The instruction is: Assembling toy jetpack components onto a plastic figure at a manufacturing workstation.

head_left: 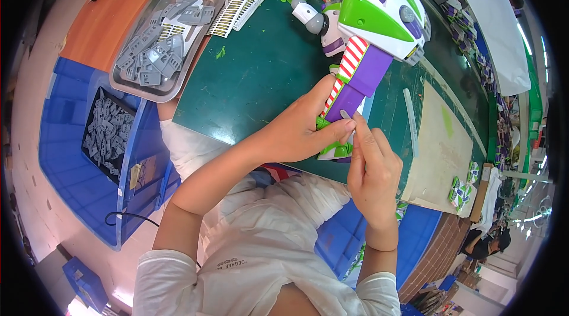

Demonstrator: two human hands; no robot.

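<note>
A large white, green and purple winged toy figure (pixel 379 17) lies on the green tabletop, its long purple wing (pixel 364 71) with a red-and-white striped edge reaching down toward me. My left hand (pixel 299 129) is closed around the wing's near end, thumb across it. Fingers pinched, my right hand (pixel 374 168) is right beside the left thumb at the same end. A small grey sliver (pixel 345 114) shows against the purple by the fingertips. Whether the right fingers hold it is hidden.
A metal tray (pixel 191 67) of grey plastic parts (pixel 155 55) stands at left, beside cream slatted pieces (pixel 240 7). Below it, a blue bin (pixel 65 132) holds a black tray of more grey parts (pixel 108 132). A translucent strip (pixel 411 120) lies right of the toy.
</note>
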